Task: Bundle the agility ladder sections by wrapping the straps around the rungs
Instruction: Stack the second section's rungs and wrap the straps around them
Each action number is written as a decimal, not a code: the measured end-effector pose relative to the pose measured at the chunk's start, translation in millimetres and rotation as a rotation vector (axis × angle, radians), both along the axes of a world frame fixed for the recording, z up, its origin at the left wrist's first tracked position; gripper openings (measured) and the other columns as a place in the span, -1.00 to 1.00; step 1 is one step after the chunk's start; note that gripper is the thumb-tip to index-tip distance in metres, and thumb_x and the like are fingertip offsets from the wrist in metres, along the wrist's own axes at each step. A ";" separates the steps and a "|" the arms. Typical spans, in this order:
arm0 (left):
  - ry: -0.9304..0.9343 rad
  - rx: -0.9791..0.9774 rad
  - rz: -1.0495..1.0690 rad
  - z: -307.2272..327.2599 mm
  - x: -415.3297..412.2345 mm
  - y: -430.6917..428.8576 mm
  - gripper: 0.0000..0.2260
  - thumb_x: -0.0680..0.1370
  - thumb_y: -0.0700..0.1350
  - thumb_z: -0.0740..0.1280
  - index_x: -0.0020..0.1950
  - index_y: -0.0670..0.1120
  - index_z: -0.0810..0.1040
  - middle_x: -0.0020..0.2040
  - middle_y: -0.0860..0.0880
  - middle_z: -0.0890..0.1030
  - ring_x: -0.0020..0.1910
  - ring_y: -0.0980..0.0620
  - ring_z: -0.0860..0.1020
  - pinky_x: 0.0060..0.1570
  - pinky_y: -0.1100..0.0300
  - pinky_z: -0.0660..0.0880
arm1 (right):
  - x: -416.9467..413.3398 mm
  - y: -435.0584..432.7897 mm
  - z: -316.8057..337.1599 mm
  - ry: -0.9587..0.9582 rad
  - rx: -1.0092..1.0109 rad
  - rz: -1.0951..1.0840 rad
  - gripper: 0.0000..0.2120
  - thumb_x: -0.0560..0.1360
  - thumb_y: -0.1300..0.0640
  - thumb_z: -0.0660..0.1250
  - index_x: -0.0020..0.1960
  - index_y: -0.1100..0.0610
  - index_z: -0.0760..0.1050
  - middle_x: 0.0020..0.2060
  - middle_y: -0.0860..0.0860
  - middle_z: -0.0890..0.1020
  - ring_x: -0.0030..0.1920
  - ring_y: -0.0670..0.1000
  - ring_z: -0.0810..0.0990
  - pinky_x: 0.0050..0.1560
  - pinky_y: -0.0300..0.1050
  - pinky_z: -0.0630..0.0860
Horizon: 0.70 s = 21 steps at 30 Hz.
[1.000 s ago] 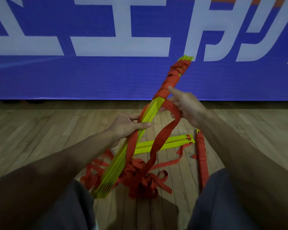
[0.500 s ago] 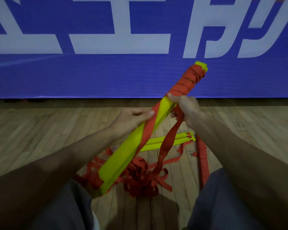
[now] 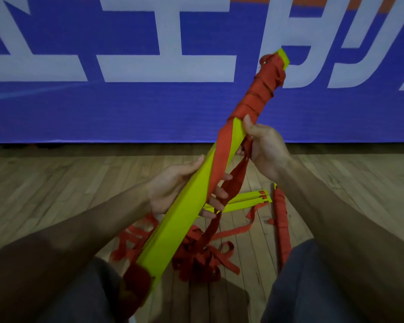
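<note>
A stack of yellow ladder rungs [image 3: 184, 220] slants from my lap up to the right. Its upper third is bound in red strap wraps [image 3: 261, 94]. My left hand [image 3: 173, 185] cradles the stack from below at its middle, fingers curled round it. My right hand [image 3: 266, 148] grips the stack just under the wraps and pinches the red strap [image 3: 222, 148], which crosses the yellow face diagonally and hangs down to a tangled red pile [image 3: 201, 255] on the floor.
A second yellow rung stack [image 3: 245, 201] lies flat on the wooden floor behind the held one. A finished red-wrapped bundle [image 3: 281, 220] lies by my right knee. A blue banner wall [image 3: 126, 108] closes the far side.
The stack has turned so its broad yellow face shows, and it has risen. The strap now lies across that face, and my right hand has shifted round the stack's right side.
</note>
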<state>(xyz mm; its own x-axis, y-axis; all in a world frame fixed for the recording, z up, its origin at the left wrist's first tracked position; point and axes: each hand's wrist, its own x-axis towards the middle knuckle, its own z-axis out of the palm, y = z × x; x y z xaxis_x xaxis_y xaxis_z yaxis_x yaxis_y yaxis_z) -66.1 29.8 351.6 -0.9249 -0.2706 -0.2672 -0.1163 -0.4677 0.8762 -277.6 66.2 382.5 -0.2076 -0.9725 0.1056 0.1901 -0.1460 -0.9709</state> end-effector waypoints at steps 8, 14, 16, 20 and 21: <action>-0.017 -0.130 0.086 -13.5 8.3 -11.5 -0.38 0.25 0.12 0.61 0.14 -0.23 0.57 -0.02 -0.21 0.66 -0.03 -0.21 0.66 -0.04 -0.12 0.59 | 6.6 4.2 2.3 0.198 0.052 -0.067 -0.72 0.55 -0.02 0.34 -0.06 0.22 0.56 -0.37 0.06 0.56 -0.46 0.06 0.48 -0.40 -0.10 0.47; -0.146 -0.295 0.317 -10.7 6.1 -4.8 -0.68 0.36 -0.06 0.46 0.04 -0.20 0.62 -0.02 -0.26 0.66 -0.14 -0.16 0.69 -0.18 0.02 0.64 | 7.7 6.3 3.6 0.509 0.129 -0.237 -0.57 0.55 -0.07 0.35 -0.22 0.31 0.58 -0.45 0.14 0.65 -0.57 0.02 0.52 -0.49 -0.22 0.45; -0.183 -0.344 0.380 -9.7 4.5 -4.1 -0.70 0.33 -0.04 0.47 0.00 -0.13 0.67 -0.04 -0.25 0.68 -0.15 -0.14 0.69 -0.17 0.04 0.64 | 8.7 6.4 5.8 0.488 0.134 -0.234 -0.58 0.56 -0.06 0.33 -0.27 0.27 0.59 -0.42 0.15 0.67 -0.55 0.05 0.54 -0.46 -0.20 0.46; -0.336 -0.527 0.471 -17.3 0.7 -6.6 -0.67 0.36 -0.04 0.55 0.09 -0.04 0.67 -0.08 -0.13 0.72 -0.09 -0.07 0.70 0.01 0.05 0.57 | 15.8 7.4 5.2 0.514 0.229 -0.186 -0.52 0.54 -0.15 0.31 -0.27 0.25 0.63 -0.36 0.18 0.69 -0.46 0.12 0.64 -0.40 -0.17 0.53; -0.370 -0.561 0.505 -20.0 -1.3 -6.9 -0.65 0.34 -0.04 0.58 0.10 -0.04 0.67 -0.09 -0.08 0.72 -0.10 -0.01 0.70 0.01 0.11 0.58 | 18.1 7.4 3.1 0.564 0.255 -0.204 -0.50 0.53 -0.18 0.31 -0.27 0.25 0.63 -0.38 0.18 0.69 -0.46 0.11 0.65 -0.41 -0.18 0.53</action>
